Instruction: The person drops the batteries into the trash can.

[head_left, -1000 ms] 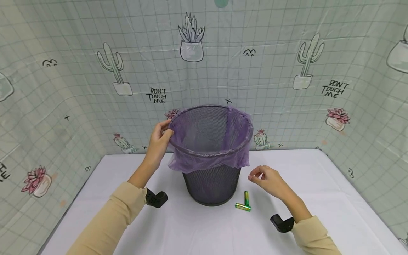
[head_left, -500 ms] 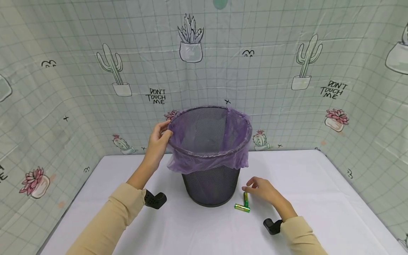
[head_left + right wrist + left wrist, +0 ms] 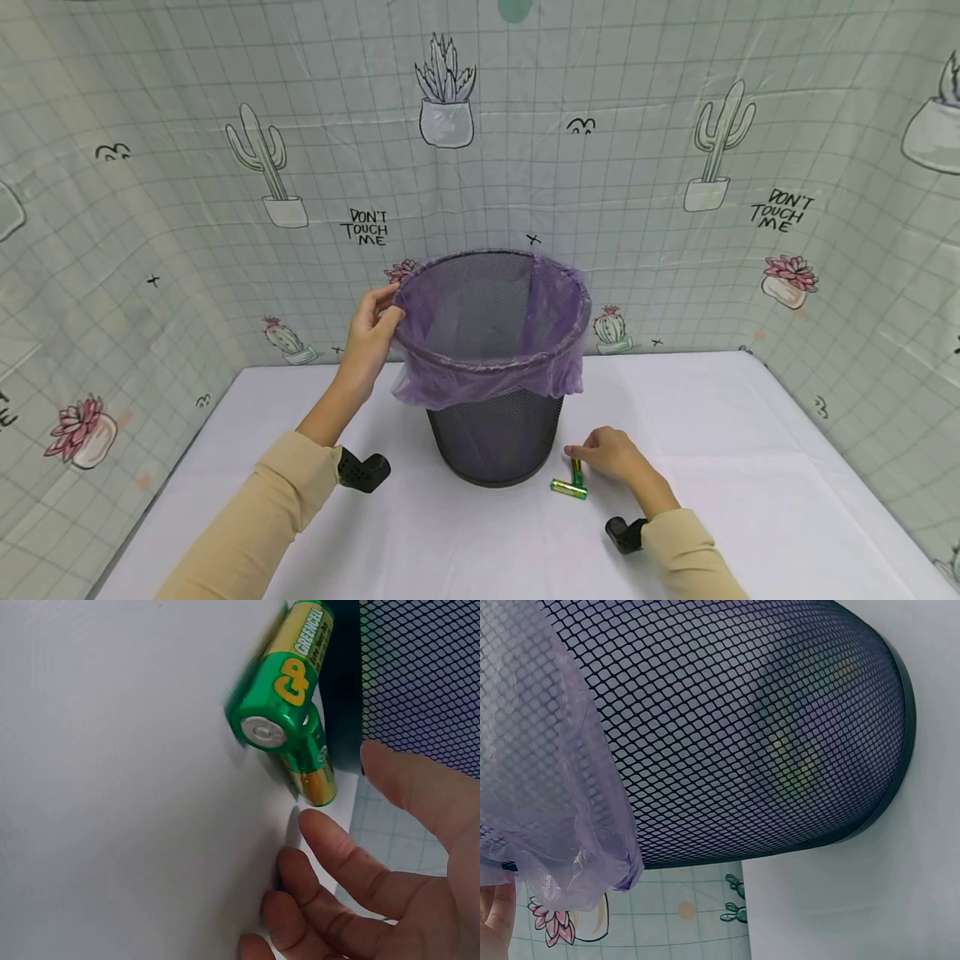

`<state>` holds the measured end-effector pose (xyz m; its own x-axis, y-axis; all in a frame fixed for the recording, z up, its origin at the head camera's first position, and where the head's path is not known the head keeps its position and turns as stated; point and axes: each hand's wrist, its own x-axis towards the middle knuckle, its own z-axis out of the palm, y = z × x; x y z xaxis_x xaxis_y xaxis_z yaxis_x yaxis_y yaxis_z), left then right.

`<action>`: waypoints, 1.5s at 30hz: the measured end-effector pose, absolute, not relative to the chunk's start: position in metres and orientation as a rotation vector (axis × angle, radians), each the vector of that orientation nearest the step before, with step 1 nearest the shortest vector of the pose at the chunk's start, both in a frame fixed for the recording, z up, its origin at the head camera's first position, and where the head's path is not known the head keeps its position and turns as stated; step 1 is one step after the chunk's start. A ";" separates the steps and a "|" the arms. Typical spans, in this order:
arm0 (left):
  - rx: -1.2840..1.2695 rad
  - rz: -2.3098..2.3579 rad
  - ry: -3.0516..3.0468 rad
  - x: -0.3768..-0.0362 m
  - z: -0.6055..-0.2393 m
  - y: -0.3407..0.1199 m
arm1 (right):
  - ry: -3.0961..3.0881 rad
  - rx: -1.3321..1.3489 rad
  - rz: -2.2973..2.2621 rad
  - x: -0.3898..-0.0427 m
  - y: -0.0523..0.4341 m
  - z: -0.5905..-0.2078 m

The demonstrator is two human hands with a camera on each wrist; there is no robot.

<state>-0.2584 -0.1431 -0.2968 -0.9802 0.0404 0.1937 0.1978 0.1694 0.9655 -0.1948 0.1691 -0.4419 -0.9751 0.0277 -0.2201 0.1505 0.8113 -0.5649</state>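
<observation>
A black mesh wastebasket [image 3: 495, 437] stands upright, lined with a thin purple bag [image 3: 480, 383] folded over its rim. My left hand [image 3: 369, 337] grips the bin's left rim, thumb and fingers on the bag there. Two green-and-gold GP batteries lie at the bin's lower right. One battery [image 3: 568, 489] lies crosswise in front; the other battery [image 3: 577, 475] points away from me behind it. My right hand [image 3: 617, 457] hovers low over the far battery. In the right wrist view, thumb and fingers are spread, with the index fingertip [image 3: 319, 825] just short of that battery's [image 3: 319, 787] end.
A white cloth [image 3: 465, 542] covers the table. Behind and at both sides hangs a grid-patterned curtain [image 3: 637, 167] with cactus drawings. Blurred green and yellow patches [image 3: 802, 769] show through the bin's mesh in the left wrist view. Each wrist wears a black camera [image 3: 364, 472].
My right hand has come down and leftward from beside the bin to the batteries. The left hand stays on the rim, and bin and batteries have not moved.
</observation>
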 end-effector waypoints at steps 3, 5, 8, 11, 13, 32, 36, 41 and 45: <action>-0.239 -1.929 -2.310 -0.259 -0.297 -0.143 | 2.791 0.170 -0.873 -0.196 0.168 -0.444; -0.246 -1.928 -2.314 -0.259 -0.297 -0.143 | 2.794 0.186 -0.858 -0.197 0.167 -0.444; -0.254 -1.935 -2.312 -0.260 -0.297 -0.143 | 2.797 0.193 -0.844 -0.198 0.166 -0.444; -0.254 -1.950 -2.296 -0.260 -0.297 -0.144 | 2.794 0.201 -0.832 -0.199 0.164 -0.443; -0.249 -1.954 -2.289 -0.259 -0.297 -0.144 | 2.795 0.202 -0.828 -0.199 0.164 -0.444; -0.231 -1.931 -2.317 -0.260 -0.299 -0.146 | 2.782 0.216 -0.889 -0.195 0.165 -0.446; -0.236 -1.925 -2.323 -0.260 -0.299 -0.146 | 2.788 0.196 -0.899 -0.194 0.167 -0.445; -0.234 -1.918 -2.327 -0.260 -0.299 -0.145 | 2.781 0.171 -0.943 -0.192 0.171 -0.444; -0.233 -1.913 -2.331 -0.259 -0.298 -0.144 | 2.791 0.173 -0.985 -0.189 0.176 -0.445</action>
<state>-0.2593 -0.1439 -0.2981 -0.9813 0.0447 0.1874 0.1925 0.1909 0.9626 -0.1887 0.1756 -0.4452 -0.9776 0.0502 -0.2044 0.1673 0.7743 -0.6103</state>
